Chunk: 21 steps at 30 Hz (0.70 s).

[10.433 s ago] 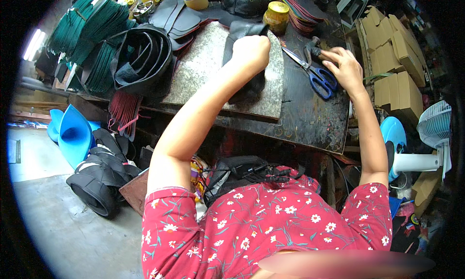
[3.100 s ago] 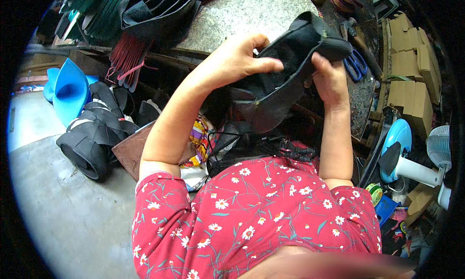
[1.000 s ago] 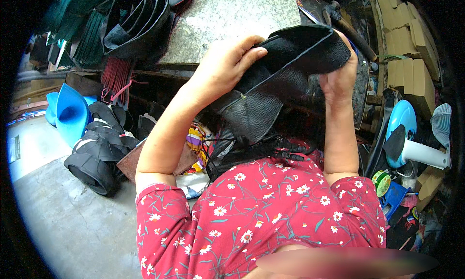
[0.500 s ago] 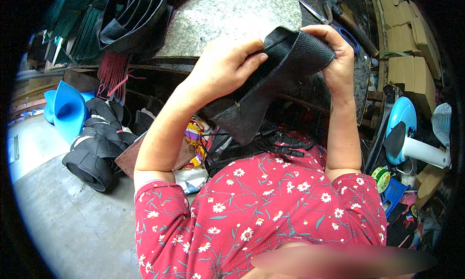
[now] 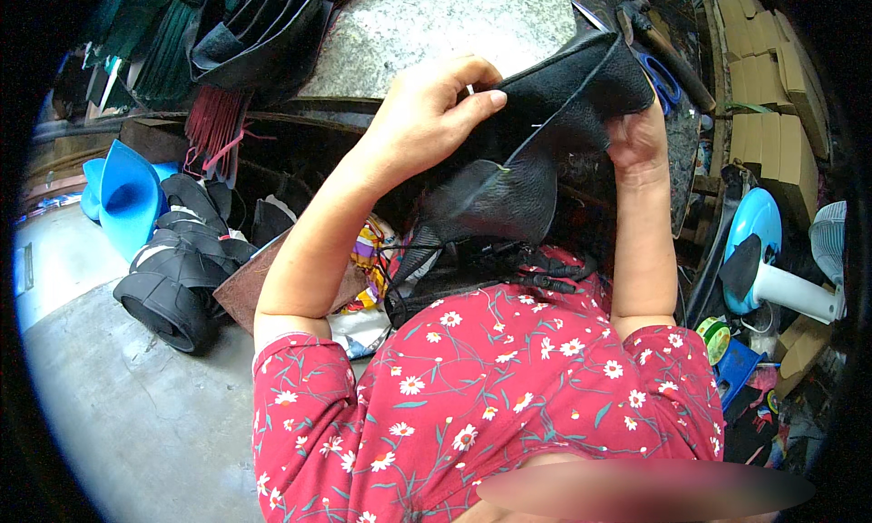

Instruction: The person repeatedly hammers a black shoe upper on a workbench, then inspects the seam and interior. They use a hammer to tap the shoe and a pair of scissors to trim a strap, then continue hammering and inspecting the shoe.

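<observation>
Between my hands is a piece of black grained leather (image 5: 586,105), folded and curling, with a lower flap (image 5: 500,200) drooping toward my lap. My left hand (image 5: 434,109) is closed at its left edge, thumb and fingers pinching there. At the right end, my right hand (image 5: 639,143) grips the leather from underneath; most of its fingers are hidden behind the material. Both forearms reach up over the edge of a work surface, and the leather partly covers a pale speckled stone slab (image 5: 436,23) beyond.
A hammer (image 5: 668,50) and blue-handled scissors (image 5: 663,85) lie right of the slab. Rolled black strips (image 5: 259,32) sit at upper left. Black curved pieces (image 5: 173,287) and blue foam (image 5: 132,200) are at left; a blue-and-white fan (image 5: 754,241) and cardboard pieces (image 5: 763,87) at right.
The leather's right end has swung up and right, and its lower flap has turned and spread. My right hand has shifted from over the top edge to underneath.
</observation>
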Motion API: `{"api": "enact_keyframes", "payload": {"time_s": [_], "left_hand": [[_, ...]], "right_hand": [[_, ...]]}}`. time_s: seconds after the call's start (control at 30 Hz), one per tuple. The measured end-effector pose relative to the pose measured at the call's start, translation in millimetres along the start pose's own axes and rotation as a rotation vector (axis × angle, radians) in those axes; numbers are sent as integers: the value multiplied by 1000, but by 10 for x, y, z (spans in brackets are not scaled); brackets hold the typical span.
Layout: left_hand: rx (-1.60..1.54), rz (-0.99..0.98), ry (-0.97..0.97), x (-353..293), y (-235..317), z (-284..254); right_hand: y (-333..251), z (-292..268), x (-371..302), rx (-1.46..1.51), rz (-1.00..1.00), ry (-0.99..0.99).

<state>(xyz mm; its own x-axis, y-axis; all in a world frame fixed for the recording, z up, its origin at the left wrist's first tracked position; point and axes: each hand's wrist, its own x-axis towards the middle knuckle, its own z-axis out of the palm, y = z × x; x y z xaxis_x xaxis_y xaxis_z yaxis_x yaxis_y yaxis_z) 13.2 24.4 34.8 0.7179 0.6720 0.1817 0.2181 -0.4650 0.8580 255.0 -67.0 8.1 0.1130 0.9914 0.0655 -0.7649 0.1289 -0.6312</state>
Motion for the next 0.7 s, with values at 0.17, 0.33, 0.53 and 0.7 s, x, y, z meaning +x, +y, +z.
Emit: {"api": "enact_keyframes", "payload": {"time_s": [0.17,0.33,0.53,0.7], "left_hand": [[-39,-1,-73,33,-4,-3],[-224,-78,41,62,3,129],[-29,-43,-5,34,29,130],[-81,-111,-77,123,29,62]], "right_hand": [[19,23,71,-42,-7,66],[38,93,75,-77,-43,164],[18,136,90,-97,-67,93],[41,153,106,-62,-70,53]]}}
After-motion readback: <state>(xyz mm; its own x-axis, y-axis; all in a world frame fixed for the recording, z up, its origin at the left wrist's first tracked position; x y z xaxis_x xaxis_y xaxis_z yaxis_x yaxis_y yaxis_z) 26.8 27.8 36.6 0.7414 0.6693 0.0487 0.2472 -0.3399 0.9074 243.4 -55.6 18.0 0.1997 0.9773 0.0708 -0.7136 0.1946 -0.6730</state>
